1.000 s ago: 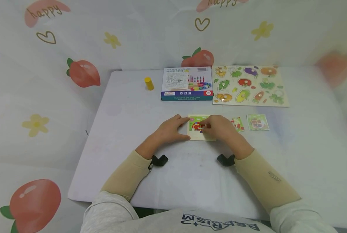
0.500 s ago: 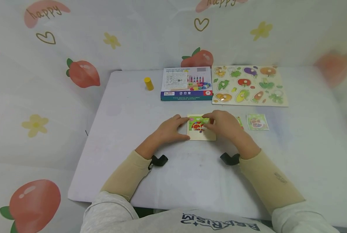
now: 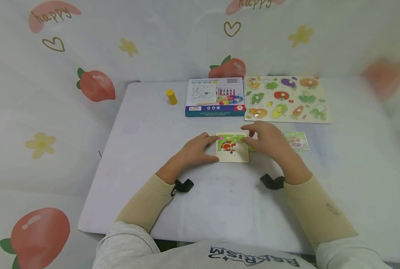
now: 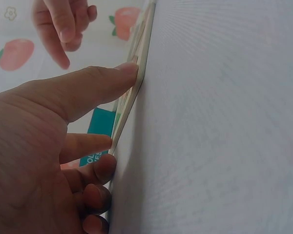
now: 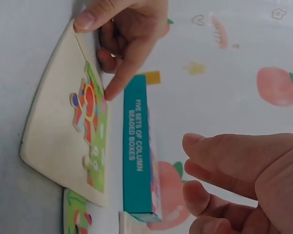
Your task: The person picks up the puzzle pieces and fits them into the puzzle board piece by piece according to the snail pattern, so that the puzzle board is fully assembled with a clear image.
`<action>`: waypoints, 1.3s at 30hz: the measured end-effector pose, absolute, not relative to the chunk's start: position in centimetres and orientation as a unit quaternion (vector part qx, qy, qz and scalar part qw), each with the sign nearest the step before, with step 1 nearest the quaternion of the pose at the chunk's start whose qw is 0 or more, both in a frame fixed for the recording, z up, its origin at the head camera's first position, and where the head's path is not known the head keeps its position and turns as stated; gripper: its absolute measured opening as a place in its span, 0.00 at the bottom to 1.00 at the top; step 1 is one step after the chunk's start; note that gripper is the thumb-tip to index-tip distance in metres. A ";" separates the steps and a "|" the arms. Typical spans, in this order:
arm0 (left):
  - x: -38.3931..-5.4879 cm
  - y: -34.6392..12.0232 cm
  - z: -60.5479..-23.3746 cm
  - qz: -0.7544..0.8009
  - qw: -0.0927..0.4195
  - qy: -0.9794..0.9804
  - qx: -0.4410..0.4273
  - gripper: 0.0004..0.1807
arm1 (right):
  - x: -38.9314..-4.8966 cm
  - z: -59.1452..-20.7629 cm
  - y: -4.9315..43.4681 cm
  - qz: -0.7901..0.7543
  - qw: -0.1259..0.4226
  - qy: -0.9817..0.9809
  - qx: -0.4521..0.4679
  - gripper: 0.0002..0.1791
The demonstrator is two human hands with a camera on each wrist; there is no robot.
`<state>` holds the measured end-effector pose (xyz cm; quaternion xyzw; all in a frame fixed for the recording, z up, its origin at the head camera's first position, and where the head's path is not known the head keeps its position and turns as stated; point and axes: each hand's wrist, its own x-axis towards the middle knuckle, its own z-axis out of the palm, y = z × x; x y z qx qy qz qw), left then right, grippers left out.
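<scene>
A small square wooden jigsaw board [image 3: 238, 157] lies on the table in the head view, with colourful jigsaw pieces [image 3: 227, 145] along its upper and left parts and bare wood at the lower right. My left hand [image 3: 197, 150] steadies its left edge; thumb and index finger press near two corners, plain also in the right wrist view. My right hand [image 3: 265, 139] hovers at the board's right side, thumb and index finger apart and nothing between them. Beneath it a green jigsaw piece [image 5: 75, 212] peeks out, largely hidden in the head view.
A square picture piece [image 3: 297, 141] lies to the right. Behind the board stand a bead set box [image 3: 215, 98] and a vegetable peg puzzle [image 3: 288, 99]. A yellow cylinder [image 3: 171, 97] is upright at the back left. A printed cloth backs the white table [image 3: 146, 123].
My right hand has let go over the board and drawn back to the right, uncovering the pieces at the upper right. My left hand has stayed at the left edge.
</scene>
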<state>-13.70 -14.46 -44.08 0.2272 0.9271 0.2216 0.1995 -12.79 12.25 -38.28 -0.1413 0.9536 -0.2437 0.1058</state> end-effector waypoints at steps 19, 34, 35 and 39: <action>-13.6 -14.4 -43.9 0.221 0.201 0.927 0.228 0.46 | -13.3 -38.0 16.7 -0.258 0.157 0.949 -0.083 0.30; -13.5 -14.4 -43.9 0.220 0.202 0.927 0.227 0.45 | -13.6 -39.7 20.2 -0.260 0.186 0.946 -0.049 0.27; -13.5 -14.4 -43.9 0.220 0.201 0.927 0.227 0.45 | -13.6 -39.9 20.4 -0.259 0.189 0.946 -0.047 0.28; -13.6 -14.4 -44.0 0.220 0.199 0.928 0.228 0.45 | -13.9 -40.5 20.6 -0.241 0.204 0.948 -0.052 0.29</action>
